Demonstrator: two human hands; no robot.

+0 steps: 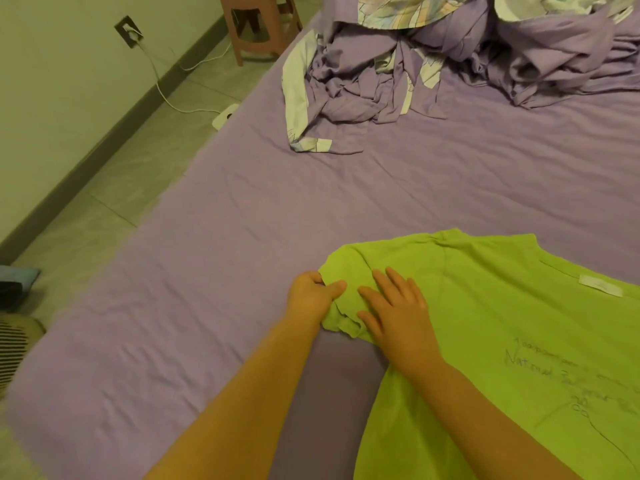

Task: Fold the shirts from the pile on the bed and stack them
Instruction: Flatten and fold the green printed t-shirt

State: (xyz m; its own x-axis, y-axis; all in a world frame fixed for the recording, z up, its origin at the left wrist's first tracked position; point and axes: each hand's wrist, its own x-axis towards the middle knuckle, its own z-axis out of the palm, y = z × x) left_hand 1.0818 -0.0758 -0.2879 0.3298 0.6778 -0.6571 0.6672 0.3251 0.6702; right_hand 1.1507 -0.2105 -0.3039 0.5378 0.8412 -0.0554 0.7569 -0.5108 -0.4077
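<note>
Lying flat on the bed (346,202), the green shirt (502,341) spreads to the right of both hands and runs off the right and bottom edges of the view, so its full length cannot be seen. Its white neck label (601,286) sits far right and the faint mirrored lettering below it suggests the shirt is inside out or back-up, with the collar end to the right and far side and the body running down toward the person; I judge the long axis as roughly near-to-far, tilted right. The left sleeve (346,296) is the part nearest the hands, bunched at the shirt's left edge. The left hand (310,297) pinches that sleeve's outer edge between thumb and curled fingers. The right hand (398,306) lies flat, fingers spread and straight, pressing the cloth just beside the left, holding nothing. The coming move probably turns on the sleeve: the left hand is outside it, so folding means carrying it rightward over the body while the right hand pins the fold line. Far across the bed lies rumpled purple bedding (363,88).
</note>
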